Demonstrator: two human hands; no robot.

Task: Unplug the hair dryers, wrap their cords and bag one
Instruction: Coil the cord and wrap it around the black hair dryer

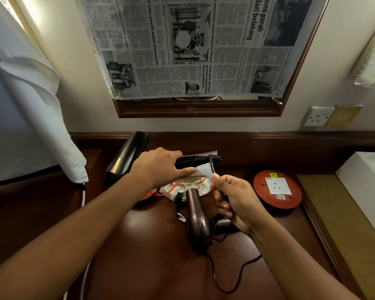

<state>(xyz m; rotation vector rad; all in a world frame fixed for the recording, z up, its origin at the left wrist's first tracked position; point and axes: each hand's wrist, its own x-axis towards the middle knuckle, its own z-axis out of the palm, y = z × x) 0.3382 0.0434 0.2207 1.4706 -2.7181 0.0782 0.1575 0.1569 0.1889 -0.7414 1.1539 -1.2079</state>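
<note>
1. Both hands were at work over the dark wooden desk [152, 267]: our left hand [158, 167] was curled round the handle of the black hair dryer [126, 156], while our right hand [234, 200] pinched that dryer's black cord [212, 167] between thumb and fingertips, close to the ribbed sleeve where the cord leaves the handle.
2. We held the black hair dryer with its barrel pointing away to the left and its handle running right, just above the white drawstring bag [195, 187].
3. That bag, gathered at its mouth by a thin orange string [182, 182], lay on the desk directly beneath our left hand.
4. A bronze hair dryer [197, 221] lay just in front of the bag, its nozzle touching the gathered mouth; whether the nozzle sat inside the bag we could not tell.
5. Its dark cord [230, 280] trailed loose across the desk, nearer to us than the bag.
6. A red extension reel [277, 189] with a white socket on its face sat to the right of the bag, just beyond our right hand.
7. Above and behind the bag, newspaper [193, 46] covered a wood-framed panel on the wall, with a wall socket [318, 115] further right.
8. White cloth [30, 100] hung to the left of the bag.
</note>
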